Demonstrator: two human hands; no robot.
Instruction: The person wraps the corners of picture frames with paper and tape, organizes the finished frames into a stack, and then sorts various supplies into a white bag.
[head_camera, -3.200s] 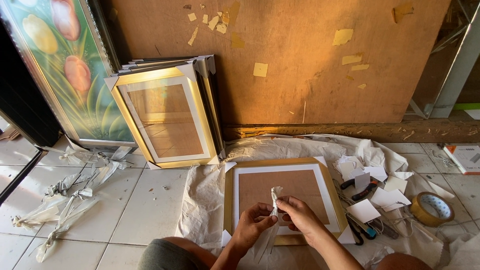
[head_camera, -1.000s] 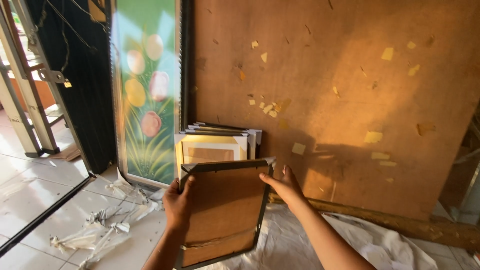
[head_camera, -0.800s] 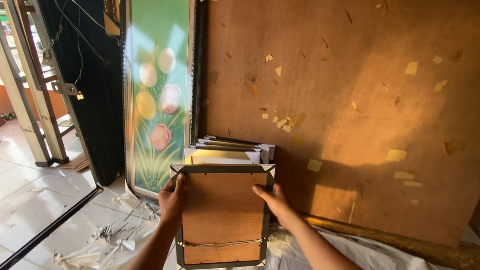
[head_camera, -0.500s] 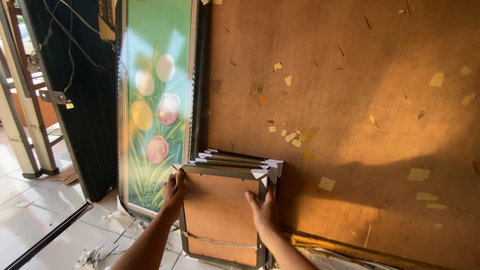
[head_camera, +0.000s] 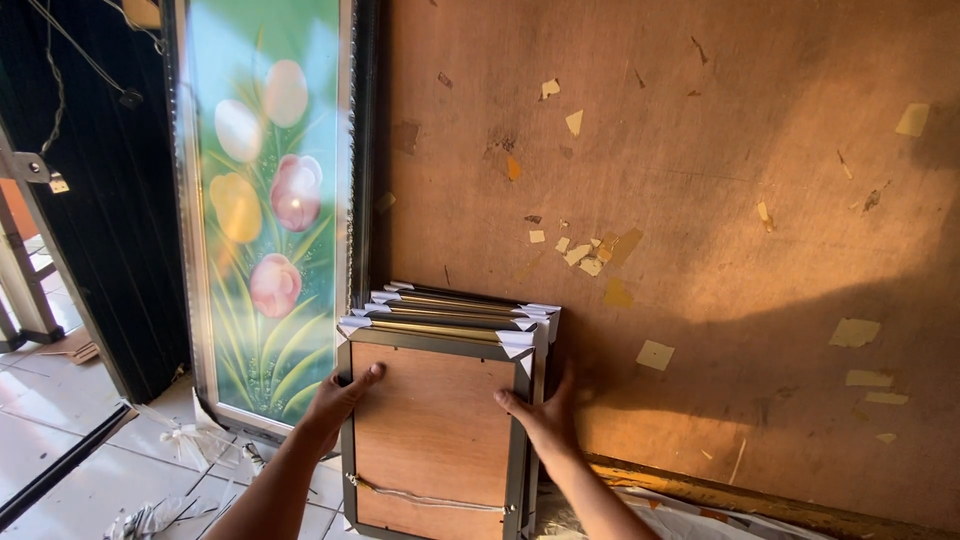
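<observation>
A picture frame (head_camera: 430, 430) with a brown backing board and a string across its lower part stands upright, back side toward me, at the front of a stack of frames (head_camera: 455, 305) leaning on a brown board wall (head_camera: 700, 200). My left hand (head_camera: 335, 400) grips its left edge. On the right edge, my right hand (head_camera: 540, 415) holds it with fingers over the rim. White paper corner protectors cover the frames' top corners.
A tall framed painting of tulips (head_camera: 265, 210) leans beside the stack on the left. Dark panels (head_camera: 90, 200) stand further left. Crumpled paper scraps (head_camera: 185, 445) lie on the tiled floor, and white wrapping paper (head_camera: 700, 515) lies at the lower right.
I lifted the frame off the floor paper, carried it left and set it upright against the leaning stack. Both hands stay on its side edges.
</observation>
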